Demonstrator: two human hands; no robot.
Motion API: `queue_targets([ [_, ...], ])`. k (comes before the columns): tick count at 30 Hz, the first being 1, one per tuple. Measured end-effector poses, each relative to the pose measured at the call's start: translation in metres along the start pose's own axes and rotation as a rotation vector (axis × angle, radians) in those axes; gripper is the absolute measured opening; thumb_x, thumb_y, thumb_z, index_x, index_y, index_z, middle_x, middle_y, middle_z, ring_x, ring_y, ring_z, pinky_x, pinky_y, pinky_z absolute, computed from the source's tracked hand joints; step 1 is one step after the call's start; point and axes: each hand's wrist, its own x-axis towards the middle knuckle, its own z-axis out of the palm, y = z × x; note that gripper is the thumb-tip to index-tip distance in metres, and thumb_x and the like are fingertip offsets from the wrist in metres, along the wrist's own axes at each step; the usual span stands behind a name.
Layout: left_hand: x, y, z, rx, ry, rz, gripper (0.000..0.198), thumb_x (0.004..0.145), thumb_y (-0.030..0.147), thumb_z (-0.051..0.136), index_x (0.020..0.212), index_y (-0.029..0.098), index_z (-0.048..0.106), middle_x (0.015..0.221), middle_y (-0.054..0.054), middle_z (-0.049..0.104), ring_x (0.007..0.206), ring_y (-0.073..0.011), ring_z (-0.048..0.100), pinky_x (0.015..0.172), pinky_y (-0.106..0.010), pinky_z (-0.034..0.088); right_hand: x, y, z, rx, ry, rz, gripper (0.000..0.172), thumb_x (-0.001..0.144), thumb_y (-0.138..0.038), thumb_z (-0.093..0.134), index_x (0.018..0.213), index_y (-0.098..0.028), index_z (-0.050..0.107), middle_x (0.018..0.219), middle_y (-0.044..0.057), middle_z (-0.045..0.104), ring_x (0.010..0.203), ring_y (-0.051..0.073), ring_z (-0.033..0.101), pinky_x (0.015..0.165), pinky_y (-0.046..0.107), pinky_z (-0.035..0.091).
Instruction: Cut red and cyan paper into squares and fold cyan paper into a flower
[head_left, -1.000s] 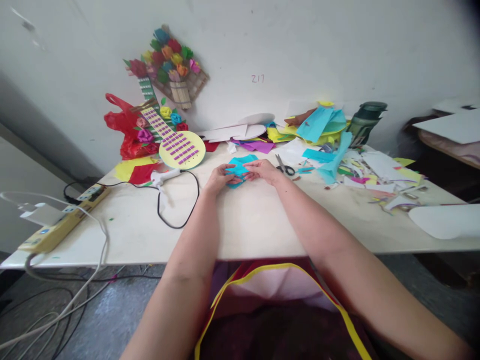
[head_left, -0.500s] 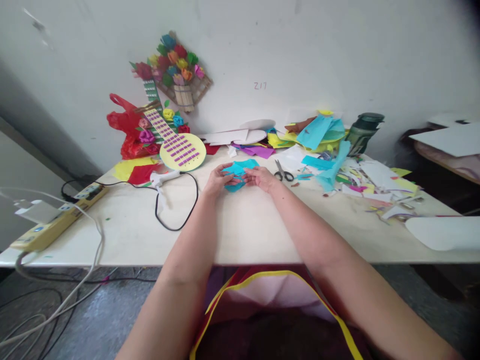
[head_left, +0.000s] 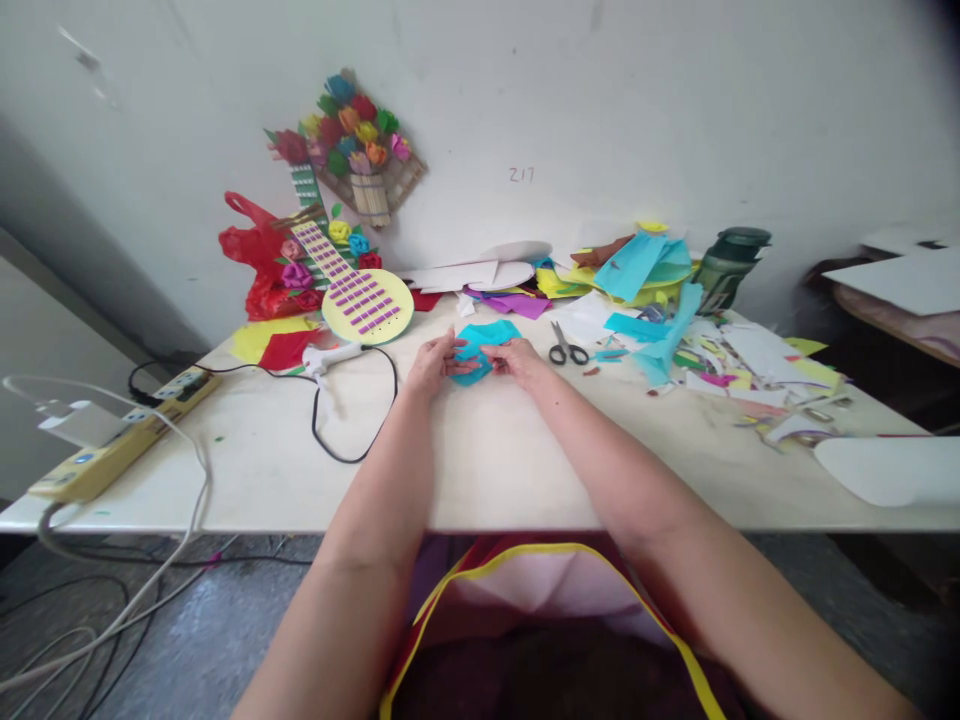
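Note:
Both hands meet over a piece of blue crepe paper (head_left: 489, 335) near the middle of the table. My left hand (head_left: 436, 365) grips its left side, fingers curled against the paper. On the right side, my right hand (head_left: 517, 360) pinches the paper between thumb and fingers. Part of the sheet is hidden behind the fingers. Just right of my right hand lies a pair of scissors (head_left: 568, 349) with dark handles. To the left of my left hand is a white glue gun (head_left: 330, 354) with a black cord.
A yellow paper guitar (head_left: 367, 305) leans at the back left, near a red plastic bag (head_left: 255, 255). A yellow power strip (head_left: 120, 440) lies along the left edge. Blue paper (head_left: 637, 265), a green bottle (head_left: 729, 270) and paper scraps (head_left: 739, 365) cover the right side.
The fingers of both hands have shifted slightly on the blue paper, and my right hand's fingers are drawn closer together. The whole view has moved a little.

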Motion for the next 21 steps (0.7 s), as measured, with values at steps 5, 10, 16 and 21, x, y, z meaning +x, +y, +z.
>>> queue_targets([
  [5,-0.0014,-0.0023,0.0017,0.198,-0.052,-0.001,0.047,0.066,0.058,0.061,0.076,0.011,0.058,0.064,-0.010,0.066,0.051,-0.0164,0.062,0.048,-0.025,0.048,0.0013,0.0025,0.0002,-0.035,0.005,-0.012,0.021,0.060,-0.018,0.072,0.050,-0.015,0.054,0.043,-0.003,0.054,0.036,0.006,0.045,0.037,0.019,0.040],
  [10,-0.0019,-0.0043,-0.0005,0.257,-0.096,0.042,0.042,0.066,0.054,0.064,0.061,0.013,0.055,0.053,-0.005,0.061,0.038,-0.0093,0.051,0.037,-0.020,0.038,0.0011,0.0028,-0.0005,-0.045,-0.008,-0.021,0.022,0.057,-0.020,0.073,0.048,-0.014,0.054,0.043,-0.002,0.054,0.037,0.007,0.045,0.037,0.019,0.040],
  [16,0.0021,-0.0061,-0.0058,0.096,-0.128,-0.026,0.037,0.070,0.048,0.063,0.067,0.012,0.057,0.053,-0.004,0.060,0.040,-0.0079,0.049,0.040,-0.020,0.038,0.0021,0.0027,-0.0030,-0.013,-0.022,-0.027,0.021,0.054,-0.022,0.075,0.048,-0.014,0.056,0.043,-0.002,0.055,0.038,0.007,0.045,0.038,0.020,0.039],
  [21,0.0017,-0.0048,-0.0069,0.069,-0.129,-0.036,0.030,0.068,0.039,0.068,0.067,0.011,0.058,0.055,-0.003,0.060,0.041,-0.0068,0.049,0.042,-0.020,0.039,0.0042,0.0042,-0.0048,-0.017,-0.024,-0.024,0.023,0.055,-0.023,0.075,0.047,-0.014,0.055,0.042,-0.002,0.054,0.037,0.007,0.045,0.038,0.020,0.039],
])
